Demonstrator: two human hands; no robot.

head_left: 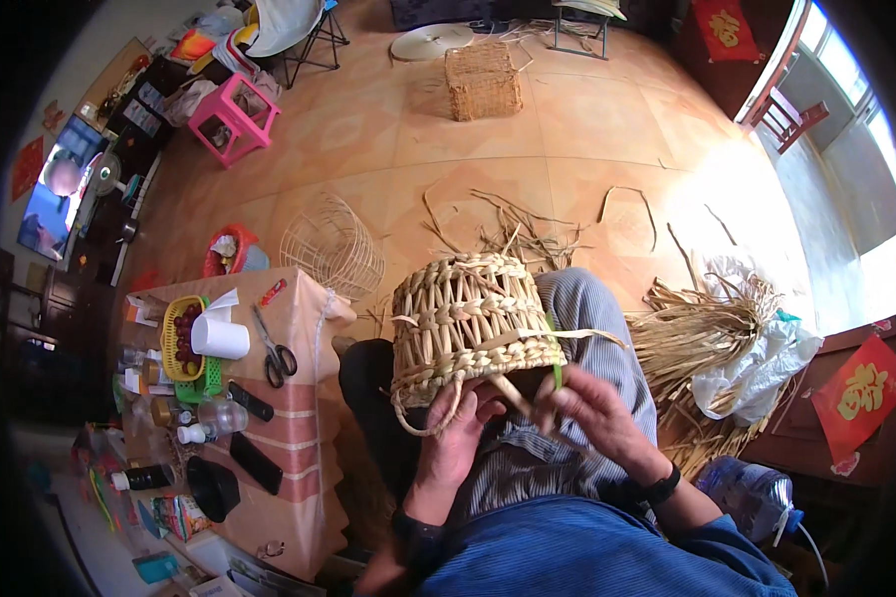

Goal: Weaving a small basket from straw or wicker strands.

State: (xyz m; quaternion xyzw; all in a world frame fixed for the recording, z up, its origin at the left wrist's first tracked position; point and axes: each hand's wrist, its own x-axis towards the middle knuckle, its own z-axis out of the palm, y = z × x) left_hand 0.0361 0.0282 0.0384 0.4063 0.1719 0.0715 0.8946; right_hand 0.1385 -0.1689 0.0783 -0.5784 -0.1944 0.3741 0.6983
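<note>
A half-woven straw basket (468, 318) rests upside down on my lap, its rim toward me. My left hand (460, 430) presses against the rim at the lower left, next to a loose plaited loop. My right hand (599, 410) pinches a straw strand at the rim's lower right, with a thin green strip (557, 368) standing beside the fingers. A pale strand (577, 335) sticks out sideways from the basket wall.
A low table (299, 398) at my left carries scissors (274, 350), a paper roll (221, 336), a yellow fruit basket, bottles and remotes. A wire frame (334, 244) lies on the tiled floor. A straw bundle (702, 333) lies on white sacking at right. Finished basket (483, 82) and pink stool (233, 117) stand farther off.
</note>
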